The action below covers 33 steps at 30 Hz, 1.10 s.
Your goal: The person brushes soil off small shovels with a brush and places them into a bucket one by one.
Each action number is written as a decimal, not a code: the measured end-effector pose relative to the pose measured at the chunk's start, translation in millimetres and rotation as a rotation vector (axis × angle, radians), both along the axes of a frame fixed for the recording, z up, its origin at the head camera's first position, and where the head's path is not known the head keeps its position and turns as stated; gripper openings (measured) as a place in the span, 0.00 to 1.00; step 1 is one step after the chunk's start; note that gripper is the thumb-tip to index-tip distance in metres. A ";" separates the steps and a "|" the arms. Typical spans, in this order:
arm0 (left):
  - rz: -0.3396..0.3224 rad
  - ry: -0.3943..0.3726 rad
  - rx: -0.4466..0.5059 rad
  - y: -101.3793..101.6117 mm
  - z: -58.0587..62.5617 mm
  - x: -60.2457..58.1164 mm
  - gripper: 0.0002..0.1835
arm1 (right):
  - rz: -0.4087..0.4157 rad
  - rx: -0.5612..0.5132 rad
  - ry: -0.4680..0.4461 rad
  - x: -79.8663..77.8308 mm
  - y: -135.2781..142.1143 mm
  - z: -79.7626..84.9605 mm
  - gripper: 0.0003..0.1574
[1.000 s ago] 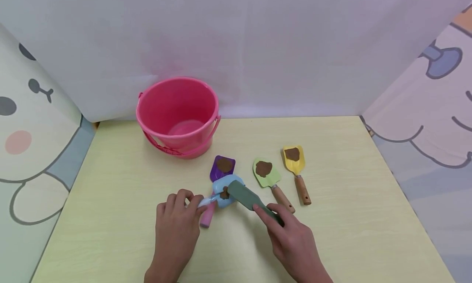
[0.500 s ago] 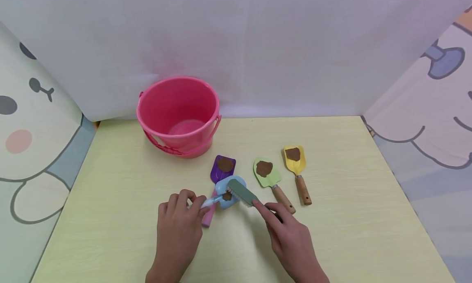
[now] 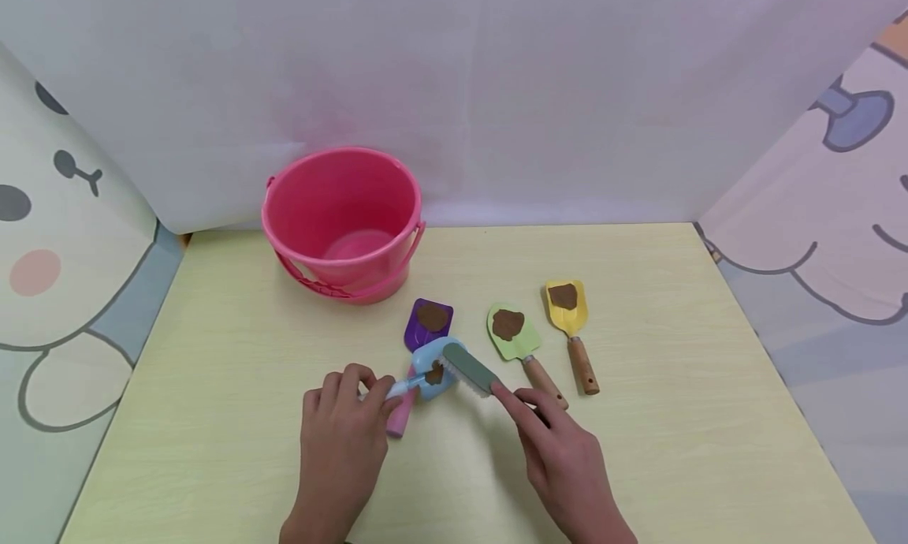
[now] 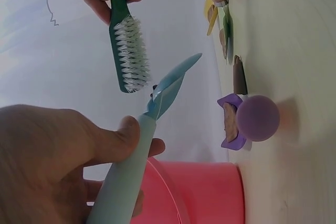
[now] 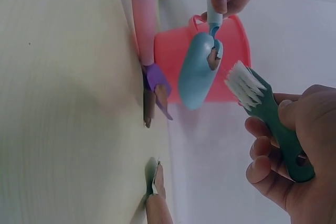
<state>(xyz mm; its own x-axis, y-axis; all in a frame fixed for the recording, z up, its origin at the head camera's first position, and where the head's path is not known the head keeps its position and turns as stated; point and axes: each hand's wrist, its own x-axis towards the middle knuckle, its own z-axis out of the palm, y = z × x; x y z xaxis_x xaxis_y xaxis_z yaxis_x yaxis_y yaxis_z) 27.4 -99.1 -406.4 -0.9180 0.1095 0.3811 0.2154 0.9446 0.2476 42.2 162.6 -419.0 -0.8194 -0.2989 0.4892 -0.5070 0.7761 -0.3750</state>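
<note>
Item one: green brush with white bristles [image 3: 470, 369]. Rolled since one second ago; I then saw its broad green back, and I now read a narrower back with the bristle row showing along the lower-left side.

Item two: right grip, a bare hand [image 3: 567, 457]. Turned with the brush; its fingers now hide most of the handle that showed earlier.

Item three: pale-blue plastic shovel [image 3: 431, 352]. Shifted slightly left from half a second ago.
</note>
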 end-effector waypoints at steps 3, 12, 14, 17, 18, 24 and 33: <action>-0.008 0.004 -0.008 0.9 1.5 0.8 0.16 | 0.015 -0.005 0.036 -2.1 -2.3 -1.4 0.27; -0.002 0.032 -0.050 0.5 3.3 0.3 0.17 | 0.030 0.038 0.062 -0.3 -5.8 -1.9 0.30; 0.001 0.040 -0.043 0.1 2.9 0.0 0.17 | 0.032 0.044 0.044 0.8 -5.0 -1.3 0.30; -0.004 0.051 -0.026 -0.1 2.1 -0.7 0.18 | 0.037 0.044 0.030 1.7 -3.4 -0.7 0.24; -0.008 0.055 -0.022 0.0 1.7 -1.0 0.18 | 0.037 0.044 0.030 1.8 -2.8 -0.4 0.25; -0.023 0.064 -0.013 0.1 1.0 -0.8 0.17 | 0.011 0.027 0.053 0.3 -0.4 0.9 0.49; -0.023 0.029 -0.013 3.1 4.5 0.5 0.18 | 0.023 0.019 0.053 -1.0 -5.1 0.4 0.26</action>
<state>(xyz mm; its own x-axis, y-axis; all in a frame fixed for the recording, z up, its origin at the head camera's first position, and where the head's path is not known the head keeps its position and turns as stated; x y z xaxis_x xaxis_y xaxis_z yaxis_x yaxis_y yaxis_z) 28.0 -96.0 -401.9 -0.9037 0.1354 0.4063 0.2438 0.9426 0.2281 41.1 157.5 -418.6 -0.7851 -0.3270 0.5260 -0.5439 0.7704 -0.3328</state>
